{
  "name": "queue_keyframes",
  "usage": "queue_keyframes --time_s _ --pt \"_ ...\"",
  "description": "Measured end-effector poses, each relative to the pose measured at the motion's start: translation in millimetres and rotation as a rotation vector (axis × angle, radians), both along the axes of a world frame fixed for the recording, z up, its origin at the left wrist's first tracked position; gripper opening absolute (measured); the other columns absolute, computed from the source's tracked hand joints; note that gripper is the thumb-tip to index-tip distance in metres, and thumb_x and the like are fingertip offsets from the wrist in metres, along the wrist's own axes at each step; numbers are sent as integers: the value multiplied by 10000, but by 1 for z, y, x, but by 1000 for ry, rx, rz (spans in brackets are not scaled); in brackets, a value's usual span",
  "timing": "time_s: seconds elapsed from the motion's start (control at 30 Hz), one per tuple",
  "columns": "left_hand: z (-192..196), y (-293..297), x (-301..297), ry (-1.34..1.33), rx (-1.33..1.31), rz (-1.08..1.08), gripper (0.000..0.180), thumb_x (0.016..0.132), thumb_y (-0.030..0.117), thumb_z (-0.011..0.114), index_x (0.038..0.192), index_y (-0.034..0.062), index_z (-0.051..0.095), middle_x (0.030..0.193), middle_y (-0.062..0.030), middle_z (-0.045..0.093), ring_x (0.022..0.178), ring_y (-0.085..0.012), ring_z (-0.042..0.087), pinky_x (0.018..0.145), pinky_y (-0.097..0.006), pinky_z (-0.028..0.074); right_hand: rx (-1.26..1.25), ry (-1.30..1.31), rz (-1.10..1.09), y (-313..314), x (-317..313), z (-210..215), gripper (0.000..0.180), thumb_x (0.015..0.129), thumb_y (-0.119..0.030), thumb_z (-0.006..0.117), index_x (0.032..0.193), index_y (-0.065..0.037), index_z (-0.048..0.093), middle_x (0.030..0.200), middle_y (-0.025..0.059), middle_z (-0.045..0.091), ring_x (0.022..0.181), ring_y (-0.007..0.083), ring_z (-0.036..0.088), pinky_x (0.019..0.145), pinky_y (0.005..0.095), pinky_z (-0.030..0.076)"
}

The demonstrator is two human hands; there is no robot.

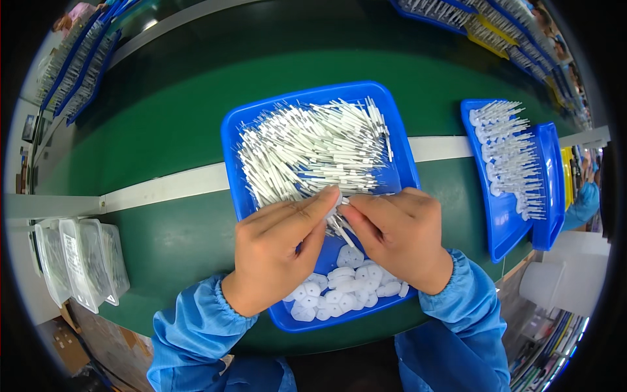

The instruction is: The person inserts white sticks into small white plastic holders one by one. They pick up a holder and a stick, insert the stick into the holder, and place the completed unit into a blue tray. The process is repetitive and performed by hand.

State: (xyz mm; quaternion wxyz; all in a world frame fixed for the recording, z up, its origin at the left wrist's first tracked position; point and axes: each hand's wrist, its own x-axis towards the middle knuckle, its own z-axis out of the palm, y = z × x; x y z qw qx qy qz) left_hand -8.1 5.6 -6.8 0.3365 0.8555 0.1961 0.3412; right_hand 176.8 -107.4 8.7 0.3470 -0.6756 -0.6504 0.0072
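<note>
Over the middle of a blue tray, my two hands meet fingertip to fingertip. My left hand is closed in a pinch on a small white plastic disc, mostly hidden by the fingers. Several thin white rods hang below it. My right hand is pinched against the same spot, seemingly on one thin rod; its fingertips hide most of it. Behind the hands lies a big heap of thin white rods with metallic ends. Loose white discs with small holes lie at the tray's near end.
At right, a blue tray carries rows of discs fitted with rods, overlapping another blue tray. Clear plastic boxes stand at left. Filled racks of trays rise at far left and far right. A person's blue sleeve shows at right.
</note>
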Motion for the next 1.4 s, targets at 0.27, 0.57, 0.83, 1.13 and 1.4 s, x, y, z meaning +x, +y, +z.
queue_keyframes --time_s 0.27,0.57,0.83,1.13,1.4 --pt "1 -1 -2 -15 -181 -23 516 847 -116 788 1342 31 802 868 -160 794 721 -268 770 679 -344 606 -2 271 35 3 4 -7 103 922 -142 872 949 -73 801 713 98 724 592 295 701 544 401 543" --pt "12 0 4 -83 -558 -86 545 887 -60 809 1418 45 741 1267 -153 767 1003 -186 739 786 -312 609 -11 229 5 3 7 4 124 911 -158 890 966 -82 809 729 69 740 585 264 697 568 373 549" --pt "6 8 -4 -75 -316 -80 581 820 25 939 1371 59 754 1288 -117 717 1120 -213 706 842 -316 600 -40 575 185 3 19 7 360 875 -26 895 1208 -40 759 955 63 774 824 143 732 742 319 566" --pt "8 10 -1 -84 -184 -185 649 768 7 955 1388 23 765 1300 -149 707 1152 -286 717 969 -387 595 -165 1121 164 -2 11 -1 208 991 11 809 1160 -5 690 963 39 750 875 80 724 763 251 575" --pt "3 9 -3 -69 -133 -214 640 782 -18 936 1398 23 763 1302 -149 708 1142 -288 705 949 -368 597 -195 1156 221 -13 10 2 277 1002 28 791 1243 -5 657 1097 58 758 948 115 761 839 272 617"
